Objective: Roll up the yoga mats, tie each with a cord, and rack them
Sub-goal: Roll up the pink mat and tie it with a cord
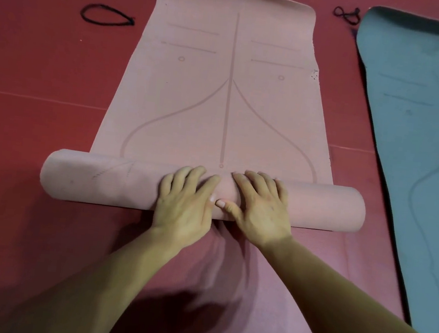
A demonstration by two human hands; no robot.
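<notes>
Floor (30,90): red padded matting, with a seam line running across it.

Far left, well clear of the mats: black cord (107,15) lying on the floor in a closed loop.

Centre: pink mat (228,99), partly rolled. The flat part runs away from me and its far edge curls up slightly. Printed alignment lines face up. The roll (88,178) lies crosswise at the near end, wider than the flat part on both sides in this view.

Left hand (185,203): palm down on the middle of the roll, fingers (197,174) spread and laid over its top, pressing and not clenched. Nothing is gripped.

Right hand (258,209): just beside the left, in the same pose, with fingers released and draped over the crest of the roll. The thumb tips nearly meet between the hands.

Upper right, between the mats: second cord (346,14), bunched on the floor.

Far right: teal mat (421,134), unrolled flat and apart from the pink one.
</notes>
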